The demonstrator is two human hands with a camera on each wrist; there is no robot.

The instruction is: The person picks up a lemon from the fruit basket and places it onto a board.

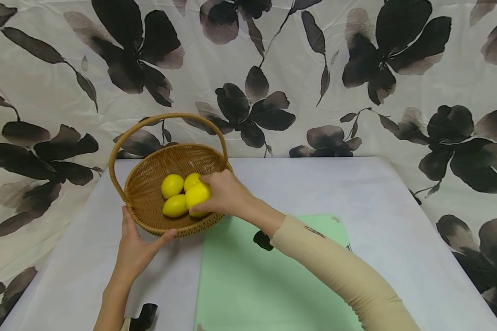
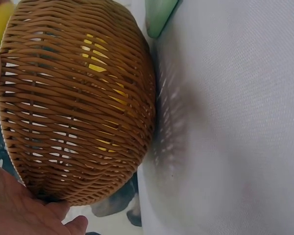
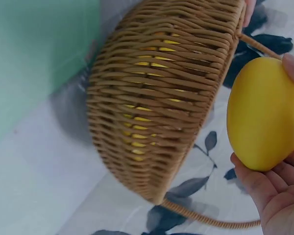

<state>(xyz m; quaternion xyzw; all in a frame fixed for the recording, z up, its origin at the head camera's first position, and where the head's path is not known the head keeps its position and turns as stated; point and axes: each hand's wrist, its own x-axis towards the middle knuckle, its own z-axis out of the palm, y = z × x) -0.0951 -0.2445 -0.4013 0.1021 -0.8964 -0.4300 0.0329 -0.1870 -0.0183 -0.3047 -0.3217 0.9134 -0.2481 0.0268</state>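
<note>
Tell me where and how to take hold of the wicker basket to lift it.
Probably best at the top of the handle, coming from above and closing round it. It is one slim arch joined to opposite sides of the wicker basket's rim, and its top stands clear of the lemons inside.

Desk [image 1: 306,188]: matt, finely textured surface. Basket [image 1: 146,186], near the far left corner: coarse woven wicker, low sheen. Yellow fruit [image 3: 262,112]: smooth, satin. Green mat [image 1: 261,280]: smooth, matt. Backdrop [image 1: 310,117] beyond the far edge: I note creased cloth.
</note>
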